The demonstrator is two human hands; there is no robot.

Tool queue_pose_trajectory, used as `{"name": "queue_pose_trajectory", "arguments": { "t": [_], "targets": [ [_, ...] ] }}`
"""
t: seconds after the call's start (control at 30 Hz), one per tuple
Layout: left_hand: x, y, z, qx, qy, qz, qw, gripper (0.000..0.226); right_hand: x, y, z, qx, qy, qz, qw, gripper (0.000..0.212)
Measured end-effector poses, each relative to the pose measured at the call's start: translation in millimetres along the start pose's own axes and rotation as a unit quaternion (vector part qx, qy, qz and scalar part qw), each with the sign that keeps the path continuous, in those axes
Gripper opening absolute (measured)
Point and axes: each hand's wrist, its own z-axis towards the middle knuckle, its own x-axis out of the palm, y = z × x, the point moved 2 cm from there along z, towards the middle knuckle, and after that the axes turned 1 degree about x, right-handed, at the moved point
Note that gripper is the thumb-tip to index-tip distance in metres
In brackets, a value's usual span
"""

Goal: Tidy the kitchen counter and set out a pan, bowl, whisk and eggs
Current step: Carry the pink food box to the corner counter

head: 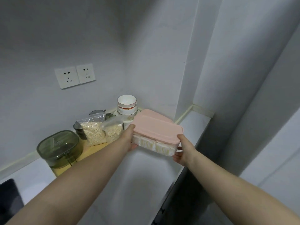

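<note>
Pink-lidded clear box (156, 128), lid closed, held above white counter (142, 179).

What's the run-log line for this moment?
phase: tidying | left hand: grips left end of pink-lidded container | right hand: grips right end | nearby: stacked bowls, oat bags, green container on counter

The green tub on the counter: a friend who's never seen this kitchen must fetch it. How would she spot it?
Find the two white wall sockets on the grey wall. On the counter below them, left of the clear bags of oats, stands a translucent olive-green plastic tub. Its green tint and rounded lid set it apart.
</note>
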Motion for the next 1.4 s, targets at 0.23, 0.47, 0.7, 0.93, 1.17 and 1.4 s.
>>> {"name": "queue_pose_trajectory", "arguments": {
  "t": [0.23, 0.47, 0.7, 0.93, 1.17, 1.4],
  "targets": [
    [26.4, -15.5, 36.2, 0.017, -0.018, -0.031, 0.999, 0.037, 20.1, 22.9, 40.4, -0.017, -0.022, 0.076, 0.997, 0.029],
    [46.4, -32.0, 69.6, 0.042, -0.008, -0.016, 0.999, 0.034, 48.5, 35.3, 75.9, -0.03, -0.044, 0.136, 0.989, 0.035],
    [61.3, -53.8, 99.1, 0.045, 0.028, 0.023, 0.998, 0.037, 61.7, 63.4, 108.6, -0.05, -0.058, 0.118, 0.99, 0.035],
    [71.8, -60.9, 124.9, 0.029, 0.065, 0.021, 0.997, 0.038, 65.5, 80.3, 139.4, -0.067, -0.033, 0.068, 0.995, 0.033],
    [64.6, -60.3, 144.9, 0.038, 0.053, 0.033, 0.997, 0.028, 67.8, 74.3, 153.5, -0.056, -0.004, 0.004, 0.998, 0.034],
    [67.9, -55.2, 157.9, 0.09, 0.047, 0.079, 0.992, 0.053, 59.7, 76.7, 165.8, -0.096, -0.053, -0.098, 0.989, 0.029]
  ]
}}
